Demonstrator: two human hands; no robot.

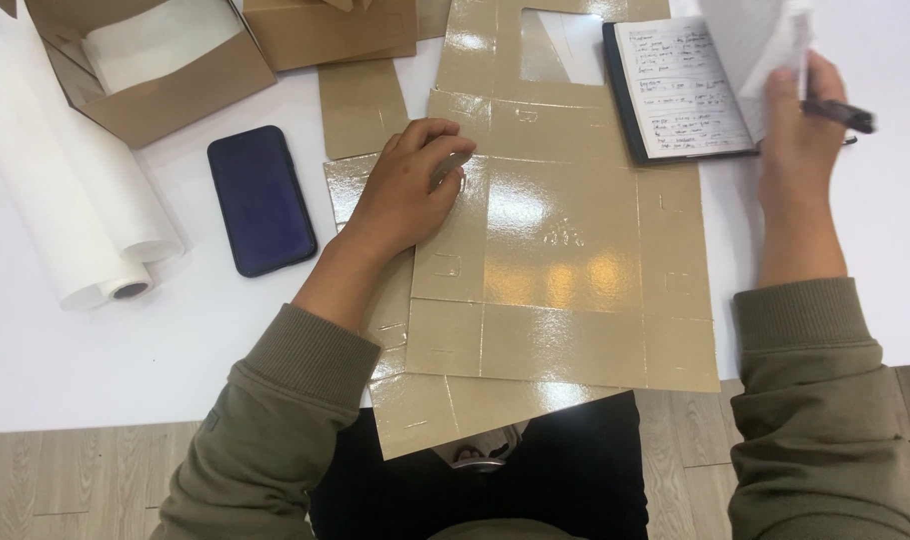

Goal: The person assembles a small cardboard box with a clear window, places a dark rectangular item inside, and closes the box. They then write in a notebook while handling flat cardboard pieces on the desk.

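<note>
Looking down, I see my left hand (410, 190) curled, fingertips pressing the flat glossy cardboard sheet (565, 270) at centre frame. My right hand (800, 125), upper right, pinches a pen (840, 115) and, I think, a blurred notebook (680, 90) page. A phone (262, 198) lies left.

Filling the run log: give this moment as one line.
left hand: flat on glossy cardboard sheet | right hand: holds pen, lifts notebook page | phone: beside sheet
</note>
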